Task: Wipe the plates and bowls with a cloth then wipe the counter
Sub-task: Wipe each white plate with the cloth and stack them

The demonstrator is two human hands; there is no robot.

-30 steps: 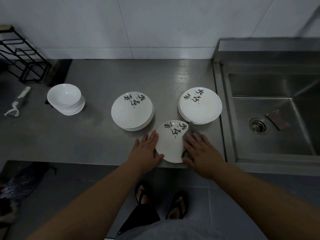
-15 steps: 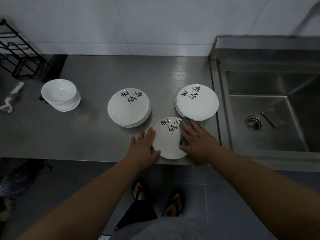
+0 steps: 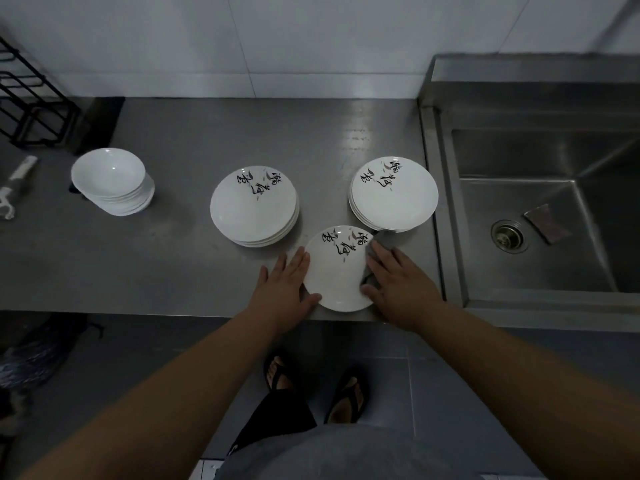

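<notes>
While over cloth, right hand on plate.

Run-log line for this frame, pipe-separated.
step: wiping single plate | left hand: flat against plate rim | right hand: presses cloth on plate | bowls: stacked, far left

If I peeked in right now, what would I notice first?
Probably the white plate with black brush writing at the front edge of the counter. The left hand lies flat against its left rim and the right hand presses a grey cloth on its right side. Behind it stand the left plate stack and the right plate stack, with the white bowls far left.
</notes>
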